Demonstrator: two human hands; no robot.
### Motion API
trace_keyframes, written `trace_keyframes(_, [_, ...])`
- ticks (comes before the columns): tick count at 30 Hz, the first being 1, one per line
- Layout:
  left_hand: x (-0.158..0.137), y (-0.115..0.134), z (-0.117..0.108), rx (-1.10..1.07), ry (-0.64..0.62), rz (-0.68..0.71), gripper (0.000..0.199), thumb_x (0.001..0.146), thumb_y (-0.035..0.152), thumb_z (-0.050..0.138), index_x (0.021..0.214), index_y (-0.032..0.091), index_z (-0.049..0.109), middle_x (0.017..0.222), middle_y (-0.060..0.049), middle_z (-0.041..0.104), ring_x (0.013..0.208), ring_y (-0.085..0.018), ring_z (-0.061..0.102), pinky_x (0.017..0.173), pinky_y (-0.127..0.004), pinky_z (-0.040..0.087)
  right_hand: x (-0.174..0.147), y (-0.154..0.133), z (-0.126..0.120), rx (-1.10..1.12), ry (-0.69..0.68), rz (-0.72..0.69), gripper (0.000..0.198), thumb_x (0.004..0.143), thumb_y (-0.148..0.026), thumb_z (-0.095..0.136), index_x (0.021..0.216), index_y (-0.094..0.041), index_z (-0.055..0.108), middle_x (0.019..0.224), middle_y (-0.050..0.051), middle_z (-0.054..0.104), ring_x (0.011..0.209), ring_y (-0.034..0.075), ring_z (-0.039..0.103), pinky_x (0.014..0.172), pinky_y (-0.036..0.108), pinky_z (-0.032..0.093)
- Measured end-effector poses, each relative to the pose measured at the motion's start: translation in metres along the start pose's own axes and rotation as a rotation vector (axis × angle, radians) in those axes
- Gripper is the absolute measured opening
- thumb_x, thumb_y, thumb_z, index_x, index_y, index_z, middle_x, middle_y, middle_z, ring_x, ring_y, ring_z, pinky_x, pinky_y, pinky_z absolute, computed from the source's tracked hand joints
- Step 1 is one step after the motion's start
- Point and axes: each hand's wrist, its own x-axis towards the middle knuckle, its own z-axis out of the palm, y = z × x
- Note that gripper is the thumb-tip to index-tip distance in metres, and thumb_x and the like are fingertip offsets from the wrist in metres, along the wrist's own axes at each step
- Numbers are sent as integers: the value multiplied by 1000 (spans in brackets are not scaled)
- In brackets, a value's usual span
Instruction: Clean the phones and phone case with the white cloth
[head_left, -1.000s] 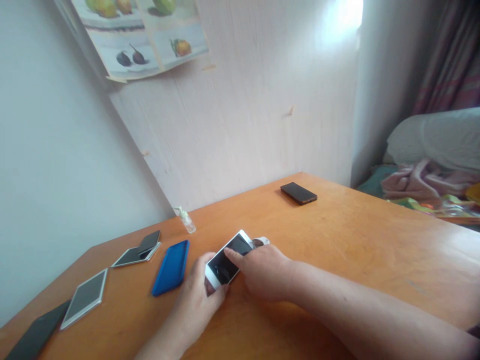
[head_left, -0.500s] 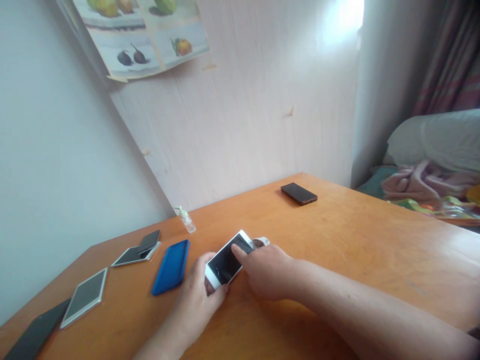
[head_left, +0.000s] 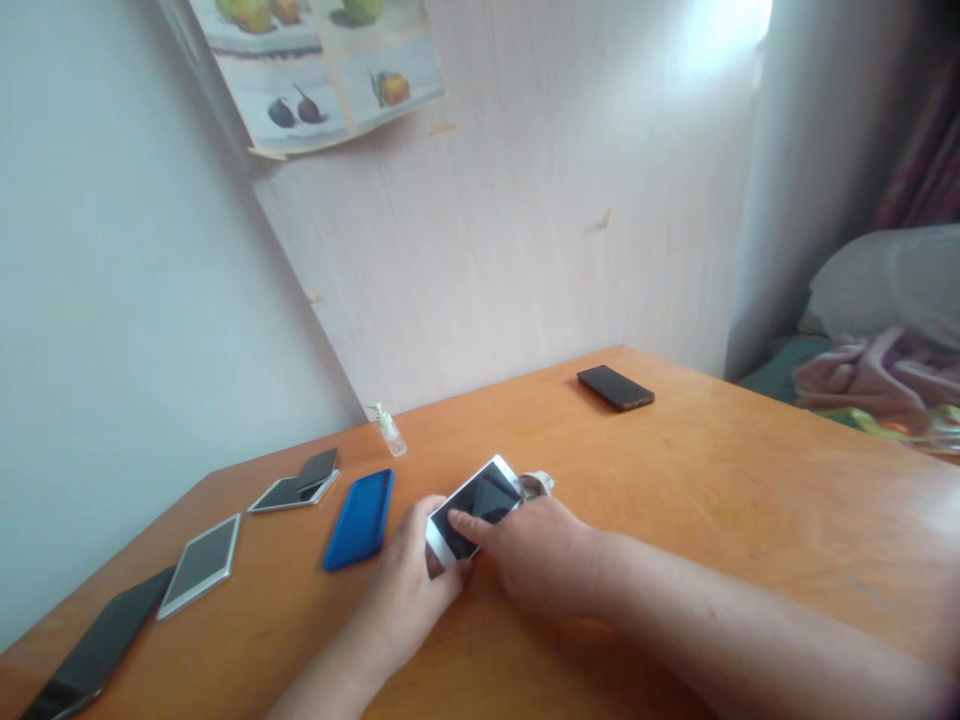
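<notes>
A white-framed smartphone with a dark screen is held tilted above the table. My left hand is closed round its lower left end, fingers on one long edge and thumb on the other. My right hand reaches in from the right, with one finger stretched out and its tip touching the screen. Its remaining fingers are mostly hidden behind the back of the hand. Just beyond the phone's right corner lies a small white, rounded object, partly covered. A blue phone case lies left of my hands.
On the wooden table, a white-framed phone, a dark phone and a stacked pair of flat devices lie left. A pump bottle stands near the wall. Another dark phone lies at the back right.
My right finger has slid across the screen towards its lower left end. The left hand keeps its hold on the phone. The view has shifted slightly left.
</notes>
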Motion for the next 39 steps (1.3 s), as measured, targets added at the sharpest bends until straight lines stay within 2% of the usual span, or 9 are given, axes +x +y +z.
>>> trace_keyframes(2, [0, -1, 0, 8, -19, -9, 52, 76, 24, 67, 125, 23, 48, 115, -8, 62, 99, -23, 63, 83, -35, 51, 0, -1, 1, 5, -4, -36, 73, 81, -33, 56, 149, -32, 30, 112, 16, 68, 88, 30, 66, 83, 48, 43])
trace_keyframes(6, [0, -2, 1, 15, -18, -7, 52, 76, 22, 66, 125, 23, 47, 117, -8, 61, 104, -24, 62, 86, -36, 51, 2, 0, 4, -15, 25, 74, 78, 80, -30, 57, 151, -23, 26, 110, 20, 68, 91, 32, 65, 82, 46, 44])
trace_keyframes(11, [-1, 1, 0, 19, -33, -7, 52, 77, 23, 65, 126, 23, 47, 118, -8, 61, 103, -23, 62, 87, -37, 50, 2, -3, 3, 11, -7, -20, 73, 82, -32, 55, 150, -30, 28, 111, 17, 68, 86, 30, 66, 82, 47, 43])
trace_keyframes(17, [-1, -1, 1, 21, -24, -14, 51, 77, 21, 64, 125, 23, 47, 117, -8, 61, 104, -24, 62, 87, -37, 50, -2, -2, -2, -12, -44, 34, 78, 80, -28, 57, 152, -23, 25, 121, 21, 64, 99, 33, 64, 88, 47, 43])
trace_keyframes(22, [-1, 0, 2, 26, 11, 13, 54, 75, 21, 66, 125, 23, 49, 119, -9, 61, 108, -25, 60, 90, -38, 49, -5, 1, -1, -11, -75, 165, 83, 78, -22, 57, 151, -4, 22, 113, 28, 65, 104, 35, 63, 81, 43, 47])
trace_keyframes(26, [-1, -1, 2, 32, 7, 1, 52, 75, 21, 66, 125, 22, 49, 119, -9, 61, 108, -24, 60, 92, -39, 48, -9, -2, -3, 13, -86, 62, 76, 79, -22, 56, 149, -5, 30, 111, 25, 67, 100, 34, 65, 81, 43, 48])
trace_keyframes(30, [-1, -2, 2, 29, 2, 3, 53, 76, 22, 66, 125, 22, 48, 118, -9, 61, 108, -24, 60, 92, -39, 48, -11, -4, -7, -22, -108, 111, 75, 79, -19, 55, 147, 1, 30, 113, 30, 65, 96, 35, 66, 74, 42, 51])
trace_keyframes(34, [-2, 1, 2, 23, 38, 13, 53, 73, 24, 69, 123, 22, 52, 114, -9, 63, 105, -25, 61, 89, -39, 49, -12, -5, -9, 10, -127, 11, 61, 80, -20, 54, 138, -3, 45, 104, 25, 69, 89, 34, 68, 73, 43, 51])
trace_keyframes(39, [-1, 3, 2, 26, 30, -8, 53, 73, 24, 68, 123, 22, 51, 113, -8, 63, 102, -24, 62, 86, -37, 50, -12, -5, -5, -16, -93, 37, 70, 80, -19, 54, 145, -3, 34, 103, 26, 69, 89, 34, 68, 72, 43, 51])
